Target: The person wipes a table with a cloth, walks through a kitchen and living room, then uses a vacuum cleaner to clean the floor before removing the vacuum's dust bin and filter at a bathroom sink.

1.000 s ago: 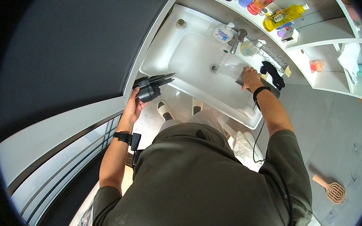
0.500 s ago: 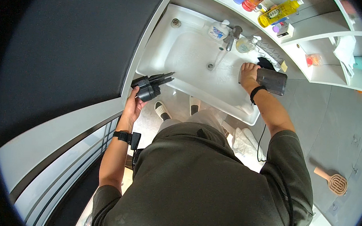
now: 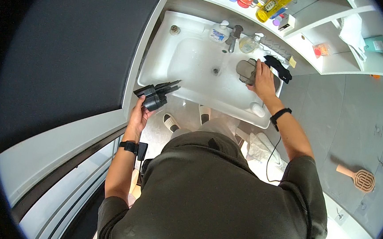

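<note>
My left hand (image 3: pixel 139 115) is closed around a black plastic part (image 3: pixel 154 97) with several long thin prongs, which point right over the sink's near left rim. My right hand (image 3: pixel 263 81) grips a smoky grey, see-through container (image 3: pixel 247 71) above the right side of the white sink (image 3: pixel 189 81). The container is tilted, one rounded end towards the basin; my fingers cover part of it. Between two pump bottles, the tap (image 3: pixel 234 37) stands at the sink's back edge. A black cloth (image 3: pixel 278 68) lies just beyond my right hand.
A soap pump bottle (image 3: pixel 219 32) and a clear pump bottle (image 3: pixel 250 43) stand by the tap. On the sink's right near corner is a white oval thing (image 3: pixel 258 109). Bottles, one of them yellow (image 3: pixel 274 6), line the shelf behind. A hairbrush (image 3: pixel 363 180) hangs on the right wall.
My right hand has brought the container left, from beyond the sink's right edge to over the basin, and turned it. The water streak below the tap no longer shows. My left hand keeps its hold.
</note>
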Demonstrator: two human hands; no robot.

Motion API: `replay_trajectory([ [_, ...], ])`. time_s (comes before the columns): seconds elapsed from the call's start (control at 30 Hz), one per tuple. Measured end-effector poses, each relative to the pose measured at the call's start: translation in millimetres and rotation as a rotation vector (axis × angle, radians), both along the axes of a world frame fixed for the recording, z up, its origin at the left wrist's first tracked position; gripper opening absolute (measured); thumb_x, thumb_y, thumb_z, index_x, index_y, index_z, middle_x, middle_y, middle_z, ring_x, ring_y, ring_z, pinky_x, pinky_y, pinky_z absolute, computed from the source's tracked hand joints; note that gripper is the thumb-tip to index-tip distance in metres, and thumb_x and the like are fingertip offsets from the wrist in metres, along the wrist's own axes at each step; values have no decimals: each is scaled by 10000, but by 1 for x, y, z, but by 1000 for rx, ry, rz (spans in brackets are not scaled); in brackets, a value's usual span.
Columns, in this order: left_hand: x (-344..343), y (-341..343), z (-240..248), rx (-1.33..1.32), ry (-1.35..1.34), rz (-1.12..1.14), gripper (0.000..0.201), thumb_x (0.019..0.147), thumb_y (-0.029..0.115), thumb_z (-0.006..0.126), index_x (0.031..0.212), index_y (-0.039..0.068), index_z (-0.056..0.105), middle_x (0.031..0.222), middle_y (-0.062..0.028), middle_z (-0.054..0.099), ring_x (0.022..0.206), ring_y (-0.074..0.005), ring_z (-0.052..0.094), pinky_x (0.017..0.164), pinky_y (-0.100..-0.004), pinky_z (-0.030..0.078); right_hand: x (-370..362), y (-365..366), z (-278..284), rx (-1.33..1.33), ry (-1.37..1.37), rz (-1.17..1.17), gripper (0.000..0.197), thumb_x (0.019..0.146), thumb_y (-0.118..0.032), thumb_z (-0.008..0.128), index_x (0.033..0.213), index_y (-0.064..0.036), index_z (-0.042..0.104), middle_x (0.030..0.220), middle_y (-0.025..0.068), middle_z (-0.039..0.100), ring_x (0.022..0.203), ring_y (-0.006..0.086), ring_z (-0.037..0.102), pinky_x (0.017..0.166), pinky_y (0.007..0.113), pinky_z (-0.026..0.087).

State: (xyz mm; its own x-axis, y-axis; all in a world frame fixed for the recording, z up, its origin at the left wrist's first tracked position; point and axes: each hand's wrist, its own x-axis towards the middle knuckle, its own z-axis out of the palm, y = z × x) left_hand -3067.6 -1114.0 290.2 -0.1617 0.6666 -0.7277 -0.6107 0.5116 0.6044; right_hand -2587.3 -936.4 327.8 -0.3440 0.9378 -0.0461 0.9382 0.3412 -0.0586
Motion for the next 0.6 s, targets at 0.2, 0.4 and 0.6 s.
replay_trajectory([
  [0.2,11,8,6,-20,33,-15,486,931,396,687,1193,0,582,1088,-117,693,940,-196,716,779,-321,619,-1,-37,26,77,599,-26,1218,560,-194,976,1509,-2,237,1422,217,431,1298,388,474,1105,429,407],
  [0.4,18,15,10,-17,34,-39,433,933,390,685,1152,29,590,1058,-102,698,886,-180,719,743,-297,619,-7,-50,25,97,767,18,1274,539,-183,997,1525,-55,201,1444,181,415,1327,342,463,1112,408,407],
  [0.6,20,15,8,0,34,-43,462,939,403,675,1174,16,587,1084,-117,696,925,-201,721,795,-316,621,-8,-53,23,68,816,24,1287,555,-203,995,1542,-68,179,1471,171,378,1331,325,464,1121,398,407],
])
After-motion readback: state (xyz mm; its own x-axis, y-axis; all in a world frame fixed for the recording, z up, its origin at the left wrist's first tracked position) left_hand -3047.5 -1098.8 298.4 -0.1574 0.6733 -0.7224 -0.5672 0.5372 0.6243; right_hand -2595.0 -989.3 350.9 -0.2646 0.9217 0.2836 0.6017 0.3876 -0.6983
